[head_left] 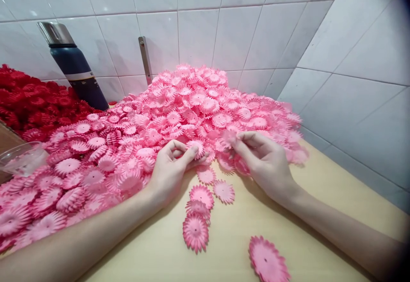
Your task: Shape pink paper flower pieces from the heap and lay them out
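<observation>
My left hand [174,164] pinches a pink flower-shaped petal disc [196,148] between thumb and fingers, at the front of the big pile of pink petal discs [192,98]. Across from it, my right hand [264,158] has its fingertips closed on a paler, thin petal disc [228,139], partly blurred. Several loose discs lie on the table below and between my hands, among them a darker-edged disc [195,232] and a lighter disc [224,191]. A larger pink disc [268,260] rests alone near the front edge of the view.
The wooden table [230,235] meets a white tiled wall [205,30]. Left stand a navy bottle [78,66], a heap of red petal pieces [35,103] and a clear plastic cup [24,158]. A metal bracket [145,59] is fixed to the wall.
</observation>
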Available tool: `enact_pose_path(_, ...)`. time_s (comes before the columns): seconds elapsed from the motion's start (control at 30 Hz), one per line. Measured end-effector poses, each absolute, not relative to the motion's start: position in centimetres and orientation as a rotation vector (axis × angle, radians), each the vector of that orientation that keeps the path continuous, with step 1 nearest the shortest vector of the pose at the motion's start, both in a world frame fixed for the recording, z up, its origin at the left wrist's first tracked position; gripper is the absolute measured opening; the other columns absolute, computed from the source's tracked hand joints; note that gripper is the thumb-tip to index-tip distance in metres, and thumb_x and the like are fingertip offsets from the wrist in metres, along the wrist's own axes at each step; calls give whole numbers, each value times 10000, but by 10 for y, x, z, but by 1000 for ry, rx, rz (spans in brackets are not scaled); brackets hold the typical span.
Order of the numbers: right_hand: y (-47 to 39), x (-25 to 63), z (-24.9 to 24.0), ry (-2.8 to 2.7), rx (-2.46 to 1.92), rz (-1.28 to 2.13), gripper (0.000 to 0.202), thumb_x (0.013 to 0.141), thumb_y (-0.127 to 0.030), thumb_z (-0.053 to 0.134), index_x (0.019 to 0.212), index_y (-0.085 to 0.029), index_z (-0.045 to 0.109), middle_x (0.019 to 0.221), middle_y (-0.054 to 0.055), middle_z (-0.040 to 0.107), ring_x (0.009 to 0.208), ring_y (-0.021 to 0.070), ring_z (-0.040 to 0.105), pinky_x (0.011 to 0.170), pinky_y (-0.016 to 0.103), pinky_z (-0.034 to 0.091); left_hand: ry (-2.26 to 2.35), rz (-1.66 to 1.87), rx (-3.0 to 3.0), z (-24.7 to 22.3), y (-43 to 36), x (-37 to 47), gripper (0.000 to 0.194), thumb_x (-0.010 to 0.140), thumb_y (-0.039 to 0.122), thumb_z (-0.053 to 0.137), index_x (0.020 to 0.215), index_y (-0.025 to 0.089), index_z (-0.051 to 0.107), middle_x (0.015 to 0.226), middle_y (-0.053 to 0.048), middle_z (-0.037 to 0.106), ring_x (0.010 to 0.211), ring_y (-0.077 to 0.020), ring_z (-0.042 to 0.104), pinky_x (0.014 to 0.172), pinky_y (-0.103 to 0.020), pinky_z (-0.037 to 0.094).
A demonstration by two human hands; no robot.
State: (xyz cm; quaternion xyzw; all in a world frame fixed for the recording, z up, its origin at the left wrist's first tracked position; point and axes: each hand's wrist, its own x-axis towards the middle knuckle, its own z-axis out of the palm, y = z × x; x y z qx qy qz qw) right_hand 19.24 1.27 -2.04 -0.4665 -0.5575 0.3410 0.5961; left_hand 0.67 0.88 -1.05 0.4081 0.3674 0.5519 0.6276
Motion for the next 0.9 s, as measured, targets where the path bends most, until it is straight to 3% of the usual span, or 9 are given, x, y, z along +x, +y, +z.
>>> enact_pose_path(0.1,4,186,-17,-1359,-993,839,208,759,-297,749,861,-212,589,850,35,671,811,174,665,732,289,561,860,1226,952,-8,7,8,205,795,199,700,822,153,502,761,-4,688,757,-136,710,841,-316,558)
enact_pose_path(0.27,-2,184,-14,-1468,-1002,806,162,764,-285,738,876,-215,645,813,35,677,761,172,660,691,298,575,882,1213,968,-8,5,8,282,803,140,655,986,220,456,711,52,638,696,-146,713,793,-348,570)
enact_pose_path(0.37,-1,186,-14,-1527,-996,764,98,776,-294,722,790,-212,671,843,55,695,795,189,670,716,318,578,860,1191,1032,-8,4,7,240,815,154,639,964,231,468,742,55,622,677,-147,713,761,-339,573)
enact_pose_path(0.43,-1,186,-14,-1492,-994,782,147,751,-311,745,726,-201,651,911,78,705,838,204,677,717,321,580,857,1181,1060,-7,4,8,163,813,143,631,902,204,510,759,42,621,667,-138,705,740,-315,569)
enact_pose_path(0.5,-2,186,-15,-1428,-1012,846,220,717,-323,780,696,-195,602,852,71,702,792,196,679,676,304,575,874,1160,1078,-6,3,8,77,813,124,617,836,168,558,759,19,632,664,-130,696,723,-289,560)
enact_pose_path(0.7,-2,186,-14,-1425,-1052,955,300,744,-343,763,904,-212,546,644,-30,603,526,102,543,459,213,427,925,1098,1129,-5,3,8,28,802,152,648,801,142,622,740,-12,670,694,-138,684,717,-275,543)
enact_pose_path(0.9,-1,186,-15,-1459,-1046,903,225,823,-333,689,906,-206,524,535,-93,403,468,67,378,438,192,327,957,1060,1225,-4,2,6,108,795,227,686,865,145,669,781,-26,687,704,-141,671,688,-269,544)
